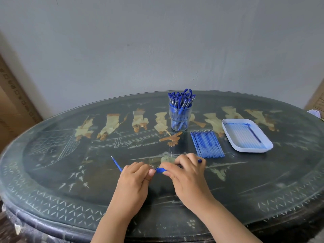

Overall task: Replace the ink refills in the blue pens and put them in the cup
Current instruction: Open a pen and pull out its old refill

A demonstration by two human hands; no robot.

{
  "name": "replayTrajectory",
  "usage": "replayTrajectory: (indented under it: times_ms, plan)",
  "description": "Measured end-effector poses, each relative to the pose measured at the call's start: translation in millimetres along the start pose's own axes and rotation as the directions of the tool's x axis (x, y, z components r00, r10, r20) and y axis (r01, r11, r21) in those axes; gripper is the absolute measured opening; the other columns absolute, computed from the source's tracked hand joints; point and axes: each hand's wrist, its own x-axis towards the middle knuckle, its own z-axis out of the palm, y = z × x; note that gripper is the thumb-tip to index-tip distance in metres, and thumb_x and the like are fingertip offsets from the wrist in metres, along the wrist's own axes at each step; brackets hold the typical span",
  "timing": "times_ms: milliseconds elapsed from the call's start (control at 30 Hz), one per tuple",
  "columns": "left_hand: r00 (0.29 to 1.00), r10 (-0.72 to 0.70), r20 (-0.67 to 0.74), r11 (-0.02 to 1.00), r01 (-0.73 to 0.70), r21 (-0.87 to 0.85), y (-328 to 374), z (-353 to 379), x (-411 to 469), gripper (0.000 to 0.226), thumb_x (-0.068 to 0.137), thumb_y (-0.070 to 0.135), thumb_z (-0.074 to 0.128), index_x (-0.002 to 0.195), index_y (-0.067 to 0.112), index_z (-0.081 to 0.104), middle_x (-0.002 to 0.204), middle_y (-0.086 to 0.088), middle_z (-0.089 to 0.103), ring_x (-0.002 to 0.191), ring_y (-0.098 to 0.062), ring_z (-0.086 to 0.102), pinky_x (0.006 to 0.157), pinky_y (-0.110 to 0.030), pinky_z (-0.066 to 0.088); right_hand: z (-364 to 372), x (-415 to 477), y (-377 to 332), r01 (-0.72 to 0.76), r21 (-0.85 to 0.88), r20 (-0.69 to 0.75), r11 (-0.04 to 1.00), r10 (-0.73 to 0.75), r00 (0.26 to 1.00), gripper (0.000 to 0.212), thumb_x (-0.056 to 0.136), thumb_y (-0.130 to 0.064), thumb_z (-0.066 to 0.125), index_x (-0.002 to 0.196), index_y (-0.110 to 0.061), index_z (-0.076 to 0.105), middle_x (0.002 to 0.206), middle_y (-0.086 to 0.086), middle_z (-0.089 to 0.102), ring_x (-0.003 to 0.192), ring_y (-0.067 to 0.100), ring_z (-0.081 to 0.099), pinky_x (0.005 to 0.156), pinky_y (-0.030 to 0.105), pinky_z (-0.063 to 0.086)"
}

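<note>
I see a refill (116, 163) slanting out up and to the left from under the left hand (135, 176), its tip clear of the knuckles and low over the table (52, 172). That hand's fingers are curled tight round the refill's hidden end, and its thumb tip meets the blue grip end of the pen (160, 170). I read the pen as lying crosswise between the two sets of fingertips. Most of its barrel is covered by the right hand (187, 172), and its far end pokes out just past that hand's knuckles. The right fingers are curled over the barrel, holding it close. Well beyond both sets of fingers stands the clear cup (180, 120), packed with capped blue pens (181, 98) standing upright. Just beyond the right fingers I have a neat row of refills (206, 144) flat on the table. Further right of them sits a white tray (249, 150) stained blue inside, with one thin refill along its right wall.
</note>
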Motion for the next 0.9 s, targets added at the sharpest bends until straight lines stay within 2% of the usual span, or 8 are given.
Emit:
replayTrajectory:
  times_ms: [133,200,267,367,467,567,733,900]
  plan:
    - [0.985,-0.153,0.078,0.967,0.165,-0.194,4.3,-5.9,0.0,0.045,0.097,0.061,0.028,0.067,0.037,0.051,0.075,0.016,0.057,0.072,-0.006,0.055,0.072,-0.025,0.040,-0.5,0.3,-0.6,-0.010,0.017,0.011,1.000,0.009,1.000,0.014,0.093,-0.033,0.052,0.099,-0.037,0.065,0.082,-0.008,0.048,0.082,0.015,0.042,0.073,0.033,0.028]
    - [0.977,-0.203,0.068,0.946,0.213,-0.243,5.8,-7.3,0.4,0.044,0.089,0.070,0.038,0.089,0.035,0.064,0.091,0.020,0.064,0.086,-0.005,0.061,0.077,-0.021,0.043,-0.7,0.9,0.7,-0.049,0.034,0.011,0.998,0.049,0.999,0.014,0.094,-0.034,0.053,0.101,-0.039,0.063,0.082,-0.008,0.049,0.081,0.015,0.043,0.072,0.032,0.026]
    - [0.982,-0.186,0.028,0.950,0.187,-0.248,5.7,-5.8,0.9,0.036,0.085,0.060,0.059,0.108,0.033,0.060,0.097,0.020,0.065,0.089,-0.006,0.062,0.079,-0.013,0.042,0.0,1.1,1.8,-0.086,0.047,0.016,0.995,0.085,0.996,0.015,0.093,-0.031,0.055,0.103,-0.040,0.061,0.083,-0.009,0.048,0.081,0.015,0.044,0.073,0.032,0.024]
    - [0.997,-0.064,-0.033,0.987,0.059,-0.149,5.4,-1.6,2.0,0.008,0.093,0.040,0.058,0.096,0.033,0.058,0.090,0.022,0.058,0.075,-0.005,0.056,0.069,-0.022,0.046,0.1,0.6,1.1,-0.078,0.021,0.039,0.997,0.077,0.996,0.014,0.095,-0.036,0.048,0.101,-0.040,0.061,0.083,-0.009,0.047,0.080,0.015,0.043,0.072,0.032,0.025]
    - [0.995,-0.096,-0.026,0.990,0.093,-0.109,4.7,-4.1,1.4,0.038,0.100,0.055,0.034,0.095,0.033,0.064,0.089,0.025,0.057,0.080,-0.003,0.056,0.070,-0.031,0.049,-0.6,0.8,0.7,-0.068,0.014,0.045,0.998,0.067,0.997,0.016,0.095,-0.038,0.048,0.101,-0.039,0.063,0.082,-0.009,0.047,0.080,0.015,0.043,0.073,0.032,0.024]
    - [0.981,-0.187,0.042,0.959,0.192,-0.210,8.1,-6.2,-0.1,0.045,0.090,0.061,0.051,0.130,0.039,0.051,0.103,0.027,0.063,0.095,-0.002,0.060,0.084,-0.016,0.044,0.1,1.4,2.1,-0.099,0.036,0.028,0.994,0.098,0.995,0.015,0.094,-0.036,0.049,0.102,-0.041,0.061,0.082,-0.009,0.048,0.079,0.014,0.045,0.073,0.032,0.024]
    - [0.989,-0.140,-0.040,0.983,0.134,-0.124,7.3,-2.9,-0.6,0.004,0.094,0.036,0.057,0.097,0.039,0.055,0.089,0.026,0.061,0.079,-0.003,0.057,0.071,-0.021,0.045,0.5,1.2,0.9,-0.098,0.033,0.027,0.995,0.098,0.995,0.015,0.094,-0.037,0.048,0.101,-0.039,0.061,0.081,-0.008,0.048,0.078,0.016,0.045,0.072,0.033,0.025]
    - [0.979,-0.201,0.033,0.965,0.204,-0.162,8.0,-5.5,-2.5,0.041,0.088,0.058,0.055,0.124,0.039,0.058,0.092,0.021,0.066,0.090,-0.002,0.062,0.081,-0.016,0.047,0.7,0.9,1.8,-0.113,0.036,0.037,0.993,0.112,0.993,0.016,0.094,-0.036,0.048,0.103,-0.041,0.060,0.081,-0.009,0.048,0.079,0.015,0.046,0.072,0.033,0.025]
